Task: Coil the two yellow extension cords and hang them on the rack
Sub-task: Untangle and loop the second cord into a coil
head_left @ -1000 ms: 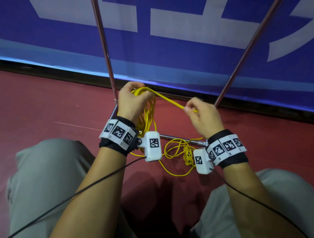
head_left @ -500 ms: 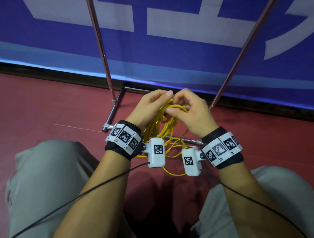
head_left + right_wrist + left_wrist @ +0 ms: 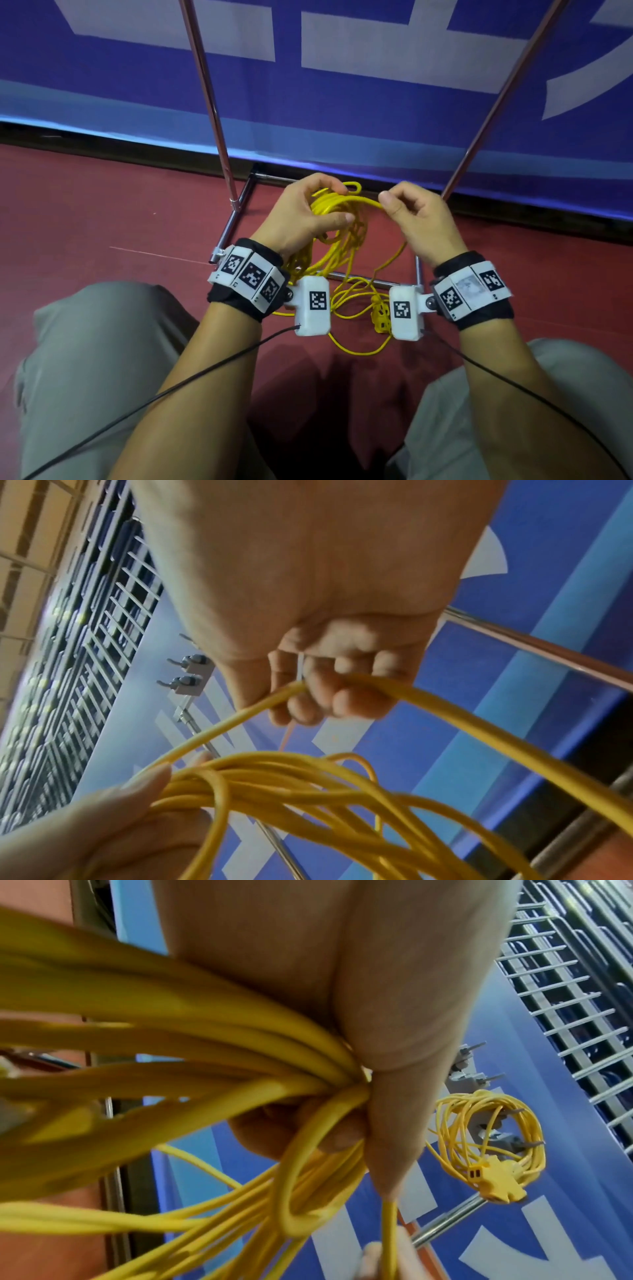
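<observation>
My left hand (image 3: 334,204) grips a bundle of loops of a yellow extension cord (image 3: 342,236), held above the rack's base bar (image 3: 363,279). My right hand (image 3: 390,205) pinches one strand of that cord just right of the bundle. The cord's loose remainder and its socket end (image 3: 381,313) lie on the red floor between my wrists. In the left wrist view my fingers (image 3: 301,1134) curl round the loops, and a second coiled yellow cord (image 3: 459,1123) hangs on the rack's hooks. In the right wrist view my fingers (image 3: 342,696) curl round the strand.
Two slanted metal poles (image 3: 205,96) (image 3: 496,102) of the rack rise in front of a blue banner (image 3: 342,113). Bare hooks (image 3: 188,674) stick out higher up. My knees in grey trousers (image 3: 96,359) flank the floor patch. A wire grid (image 3: 565,988) stands behind.
The right hand carried a strand to the bundle in my left hand, then drew off to the right along the cord. Both hands sit slightly lower than a second ago.
</observation>
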Motion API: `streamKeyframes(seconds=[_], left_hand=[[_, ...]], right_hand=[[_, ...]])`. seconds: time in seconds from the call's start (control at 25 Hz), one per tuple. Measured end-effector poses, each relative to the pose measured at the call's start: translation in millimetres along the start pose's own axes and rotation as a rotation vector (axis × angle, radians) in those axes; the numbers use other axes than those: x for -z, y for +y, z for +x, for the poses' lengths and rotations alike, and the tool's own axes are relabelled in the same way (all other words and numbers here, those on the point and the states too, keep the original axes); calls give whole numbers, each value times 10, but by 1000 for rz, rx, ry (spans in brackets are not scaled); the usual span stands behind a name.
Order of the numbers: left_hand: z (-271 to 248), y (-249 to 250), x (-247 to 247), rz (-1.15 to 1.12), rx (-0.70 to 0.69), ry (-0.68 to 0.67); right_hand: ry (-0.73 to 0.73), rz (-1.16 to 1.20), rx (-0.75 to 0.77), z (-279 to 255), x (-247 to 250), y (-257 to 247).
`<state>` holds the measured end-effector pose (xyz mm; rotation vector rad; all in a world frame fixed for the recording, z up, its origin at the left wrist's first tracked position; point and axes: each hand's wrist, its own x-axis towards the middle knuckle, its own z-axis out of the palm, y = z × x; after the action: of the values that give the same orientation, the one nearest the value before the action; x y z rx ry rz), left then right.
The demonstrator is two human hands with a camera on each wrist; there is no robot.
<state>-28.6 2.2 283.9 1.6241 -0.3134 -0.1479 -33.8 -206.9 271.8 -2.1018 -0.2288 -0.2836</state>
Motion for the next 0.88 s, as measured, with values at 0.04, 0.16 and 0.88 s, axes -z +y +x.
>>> streamKeyframes(seconds=[0.04,0.16,0.88], left_hand=[[4,-25,-35,10,14,-10],[26,-124,-158,15,24,-45],[80,-120,7,138,-11,30]], right_hand=[[29,-39,53,6,-3,-38],[-30,-124,206,-33,-188,-210],[-30,-51,106,18,-51,-180]])
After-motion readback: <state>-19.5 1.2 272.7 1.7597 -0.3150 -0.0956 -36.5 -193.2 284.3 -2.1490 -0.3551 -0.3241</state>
